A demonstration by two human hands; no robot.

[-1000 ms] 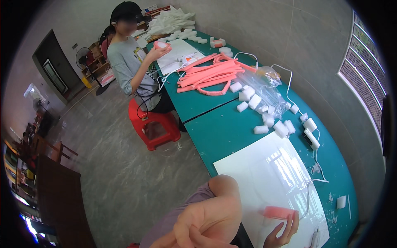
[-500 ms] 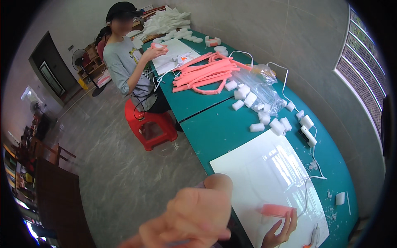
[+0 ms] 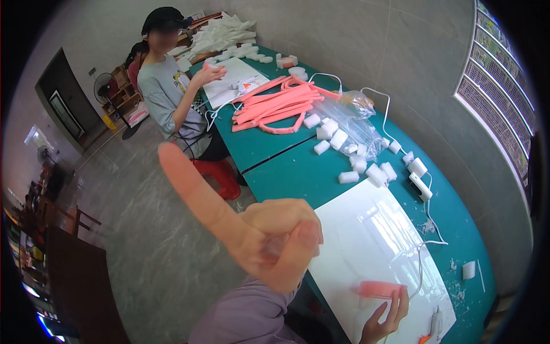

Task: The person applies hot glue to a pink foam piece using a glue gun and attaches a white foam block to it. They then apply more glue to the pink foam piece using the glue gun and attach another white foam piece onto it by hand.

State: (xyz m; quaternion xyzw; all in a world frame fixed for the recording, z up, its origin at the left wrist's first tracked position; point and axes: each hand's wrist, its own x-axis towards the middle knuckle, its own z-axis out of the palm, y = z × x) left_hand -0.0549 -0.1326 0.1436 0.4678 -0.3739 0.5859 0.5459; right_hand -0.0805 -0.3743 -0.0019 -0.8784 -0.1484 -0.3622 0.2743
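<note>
My left hand (image 3: 275, 241) is raised close in front, above the near edge of the table. Its index finger stretches out to the upper left, the other fingers are folded with the thumb against them, and nothing shows in it. Low on the right, my right hand (image 3: 385, 322) has its fingertips at the right end of a short pink foam strip (image 3: 375, 288), gripping it over the white board (image 3: 366, 235). Close to that hand lies a white glue gun (image 3: 437, 327) with an orange part, cut off by the lower edge.
White foam blocks (image 3: 338, 137) and clear plastic bags (image 3: 358, 123) lie beyond the board on the green table (image 3: 286, 178). Past them is a pile of pink foam strips (image 3: 275, 106). A co-worker (image 3: 172, 97) sits at the far left side. A white cable (image 3: 421, 269) crosses the board's right side.
My left hand has turned, its index finger now extended to the upper left and more of the sleeve in view. The right hand and the pink strip stay nearly as they were.
</note>
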